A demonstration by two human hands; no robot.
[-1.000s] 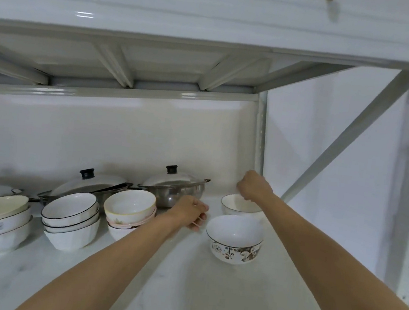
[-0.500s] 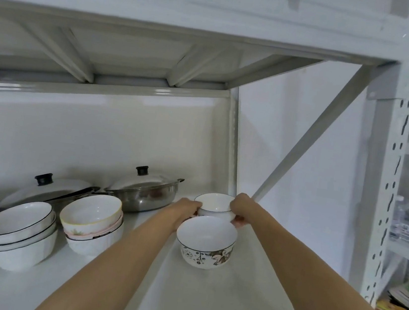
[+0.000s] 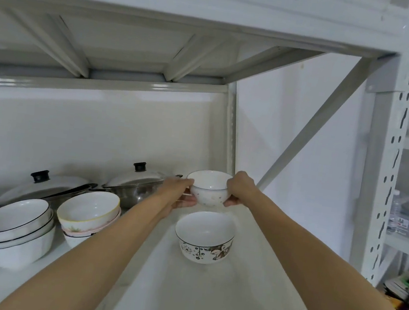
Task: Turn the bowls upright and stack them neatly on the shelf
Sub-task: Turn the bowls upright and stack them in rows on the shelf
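Once resting on the shelf (image 3: 205,298), small bowl (image 3: 209,190) now aloft between both hands.

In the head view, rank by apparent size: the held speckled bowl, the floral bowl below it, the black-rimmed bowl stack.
1. black-rimmed bowl stack, though it sits nearer the camera
2. floral bowl
3. speckled bowl, held farther back

I have only the one view, from the head camera, looking forward and slightly down into a white shelf (image 3: 205,298) from close range. It faces the back panel, with the upper shelf's underside overhead and the right upright post (image 3: 385,152) at the frame's edge.
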